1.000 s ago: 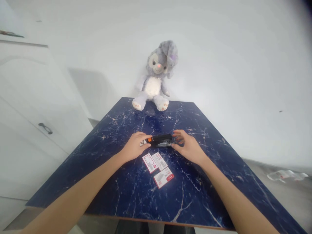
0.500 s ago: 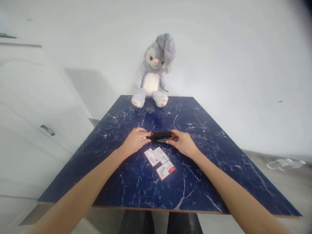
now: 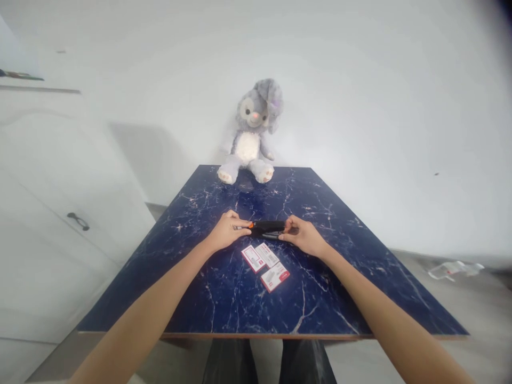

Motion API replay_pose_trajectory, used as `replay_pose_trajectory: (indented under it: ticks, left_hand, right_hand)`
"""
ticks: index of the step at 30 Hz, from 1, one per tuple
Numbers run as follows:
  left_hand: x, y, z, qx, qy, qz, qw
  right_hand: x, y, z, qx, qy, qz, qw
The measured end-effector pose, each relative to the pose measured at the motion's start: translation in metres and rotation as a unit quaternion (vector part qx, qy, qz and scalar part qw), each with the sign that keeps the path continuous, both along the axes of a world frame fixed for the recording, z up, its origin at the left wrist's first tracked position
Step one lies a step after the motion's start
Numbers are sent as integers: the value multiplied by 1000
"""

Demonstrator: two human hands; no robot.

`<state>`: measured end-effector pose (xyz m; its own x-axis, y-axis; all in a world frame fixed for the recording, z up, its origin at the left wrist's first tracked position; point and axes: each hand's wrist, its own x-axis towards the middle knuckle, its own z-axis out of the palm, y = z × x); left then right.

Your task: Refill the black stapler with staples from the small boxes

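A black stapler-like tool [image 3: 269, 226] with an orange part at its left end lies sideways over the middle of the blue marbled table [image 3: 240, 314]. My left hand [image 3: 228, 230] pinches its left end between thumb and fingers. Its right end is held by my right hand [image 3: 303, 233], thumb below and fingers above. Just nearer to me, three small white and red cards lie close together: a left one [image 3: 253, 258], an upper one [image 3: 266, 255] and a lower right one [image 3: 274, 277].
A grey plush rabbit [image 3: 247, 146] sits at the table's far edge against the wall. A white cabinet with a dark handle [image 3: 78, 221] stands at the left. Clear plastic packaging [image 3: 455, 269] lies on the floor at the right.
The camera view has shifted and tilted slightly, so the rabbit appears lower. Both hands keep their hold on the black tool, with the right fingers slightly changed at its end.
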<state>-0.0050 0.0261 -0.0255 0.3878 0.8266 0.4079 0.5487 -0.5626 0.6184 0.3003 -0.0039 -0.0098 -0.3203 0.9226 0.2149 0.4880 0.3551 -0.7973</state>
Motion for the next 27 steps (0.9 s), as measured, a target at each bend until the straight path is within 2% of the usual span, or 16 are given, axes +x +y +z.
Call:
replay_pose_trajectory:
  ticks: [3, 5, 9, 13, 16, 22, 24, 27]
  left_hand:
    - [0, 0, 0, 10, 5, 1, 1000]
    - [0, -1, 0, 15, 4, 5, 1000]
    - [2, -5, 1, 0, -1, 32, 999]
    - [5, -8, 5, -1, 5, -16, 1000]
    - [7, -11, 9, -3, -2, -30, 1000]
    - [8, -20, 13, -5, -2, -3, 1000]
    - [7, -23, 14, 21, 12, 6, 1000]
    - [6, -23, 13, 64, 27, 37, 997]
  right_hand:
    - [0, 1, -4, -5, 12, 6, 1000]
    - [-1, -1, -8, 11, 2, -15, 1000]
    - [-11, -16, -15, 40, -20, -114, 992]
    - [-28, -38, -19, 41, -38, -184, 981]
    - [-35, -45, -19, 42, -56, -181, 981]
    - [-40, -42, -20, 12, -58, -168, 984]
    - [-46, -46, -20, 33, -71, -159, 984]
    - [-56, -65, -18, 117, -93, -153, 977]
